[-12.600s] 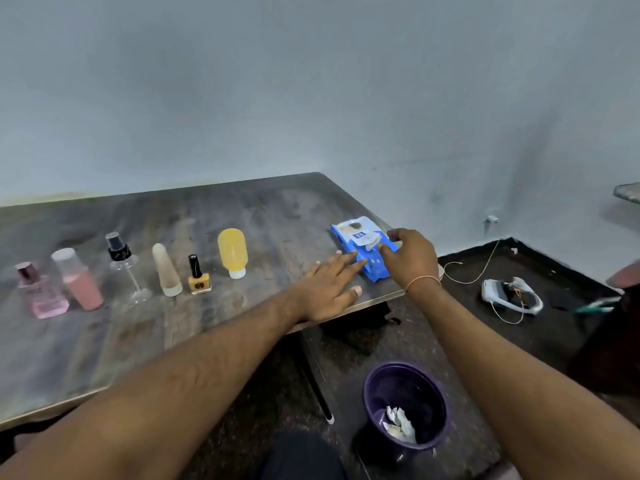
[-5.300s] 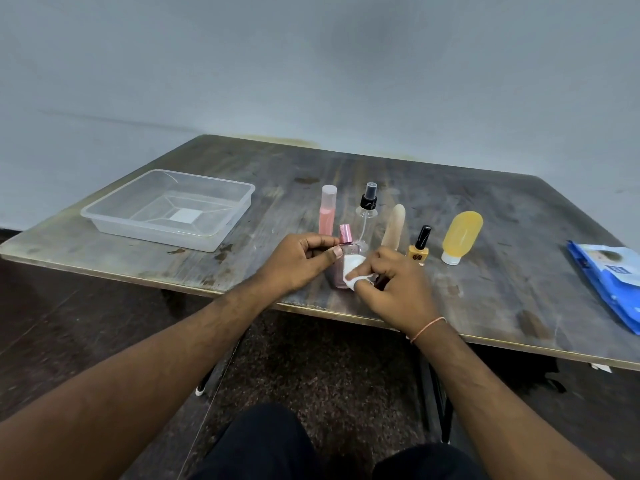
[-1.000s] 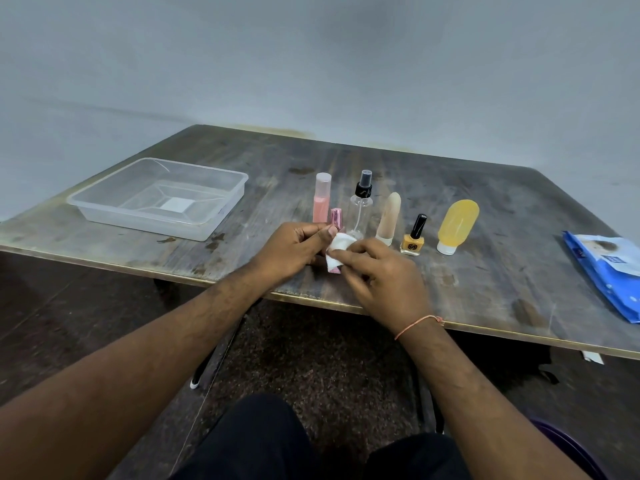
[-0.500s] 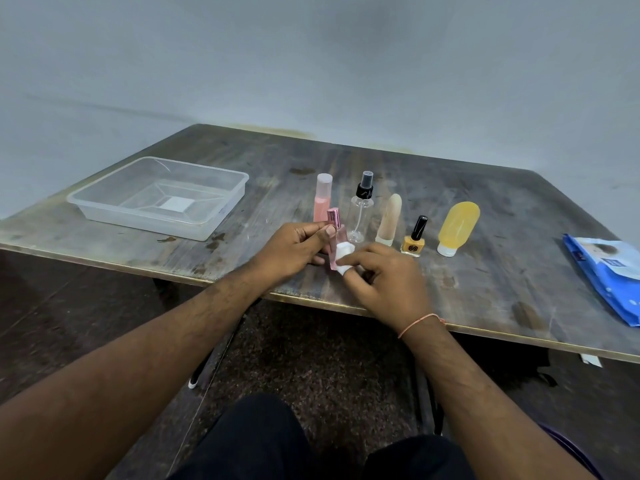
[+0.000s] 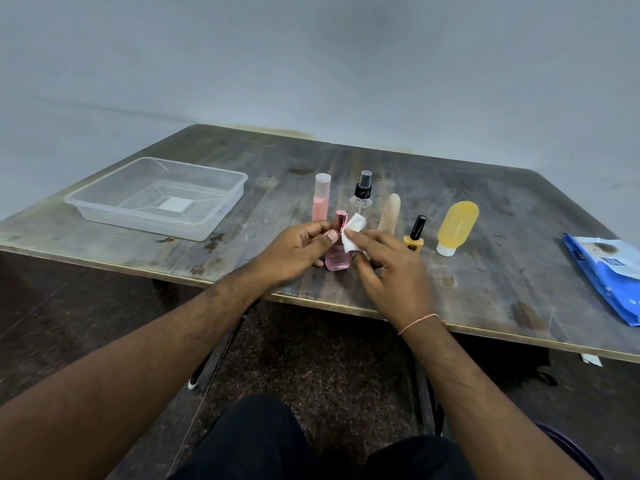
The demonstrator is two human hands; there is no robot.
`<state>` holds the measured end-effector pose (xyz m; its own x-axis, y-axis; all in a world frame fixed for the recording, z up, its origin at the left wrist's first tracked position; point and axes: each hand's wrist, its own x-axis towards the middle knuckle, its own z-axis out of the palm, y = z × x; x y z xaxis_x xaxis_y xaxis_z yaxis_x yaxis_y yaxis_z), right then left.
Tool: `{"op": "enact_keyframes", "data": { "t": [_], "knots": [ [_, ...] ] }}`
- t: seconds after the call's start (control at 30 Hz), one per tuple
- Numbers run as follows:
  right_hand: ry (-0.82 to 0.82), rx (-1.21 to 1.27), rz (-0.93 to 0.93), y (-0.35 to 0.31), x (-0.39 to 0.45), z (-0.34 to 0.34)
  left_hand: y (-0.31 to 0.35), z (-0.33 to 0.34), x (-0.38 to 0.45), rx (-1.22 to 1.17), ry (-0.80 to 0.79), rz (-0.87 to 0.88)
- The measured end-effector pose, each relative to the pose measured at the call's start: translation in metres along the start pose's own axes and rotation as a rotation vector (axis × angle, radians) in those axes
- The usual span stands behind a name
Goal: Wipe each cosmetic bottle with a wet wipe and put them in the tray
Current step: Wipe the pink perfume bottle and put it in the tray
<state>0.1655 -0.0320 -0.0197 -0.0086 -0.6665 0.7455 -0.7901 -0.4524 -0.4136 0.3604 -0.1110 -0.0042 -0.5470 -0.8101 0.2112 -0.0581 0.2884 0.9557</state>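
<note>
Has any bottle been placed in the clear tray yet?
No, the clear plastic tray holds no bottle; the pink perfume bottle is in the left hand.

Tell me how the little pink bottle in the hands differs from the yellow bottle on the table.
The pink bottle is squarish and clear with a pink cap on top; the yellow bottle is rounded, taller, and stands on its white cap. The left hand holds the pink bottle while the right hand wipes it; the yellow bottle stands untouched. Neither is in the tray.
</note>
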Motion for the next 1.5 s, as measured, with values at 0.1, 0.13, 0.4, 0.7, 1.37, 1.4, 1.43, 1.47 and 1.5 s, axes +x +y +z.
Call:
{"op": "enact_keyframes", "data": {
  "t": [0.1,0.13,0.4,0.7,1.37,1.4,1.43,1.47,1.5],
  "knots": [
    [-0.011,0.017,0.015,0.0017,0.0001,-0.0003,-0.0013,0.0009,0.0005,-0.013,0.009,-0.006],
    [-0.021,0.016,0.020,0.0021,0.0000,-0.0008,-0.0015,0.0011,0.0010,-0.007,0.024,-0.013],
    [-0.040,0.005,0.019,0.0026,-0.0001,-0.0014,-0.0063,-0.0023,0.0045,0.048,0.094,-0.034],
    [-0.165,0.007,-0.036,-0.0047,-0.0015,-0.0030,-0.0050,-0.0015,0.0048,0.038,0.191,-0.040],
    [-0.177,0.079,0.094,-0.0050,-0.0008,-0.0039,-0.0039,-0.0022,0.0027,0.091,0.172,-0.002],
    [-0.174,0.078,0.117,-0.0040,-0.0005,-0.0033,-0.0038,-0.0026,0.0026,0.087,0.179,0.003],
    [-0.162,0.085,0.149,-0.0027,0.0003,-0.0028,-0.0037,-0.0028,0.0026,0.088,0.185,0.006],
    [-0.144,0.099,0.183,-0.0017,0.0012,-0.0028,-0.0035,-0.0032,0.0025,0.093,0.191,0.007],
    [-0.119,0.120,0.219,-0.0006,0.0021,-0.0026,-0.0039,-0.0037,0.0027,0.103,0.196,0.010]
  ]
}}
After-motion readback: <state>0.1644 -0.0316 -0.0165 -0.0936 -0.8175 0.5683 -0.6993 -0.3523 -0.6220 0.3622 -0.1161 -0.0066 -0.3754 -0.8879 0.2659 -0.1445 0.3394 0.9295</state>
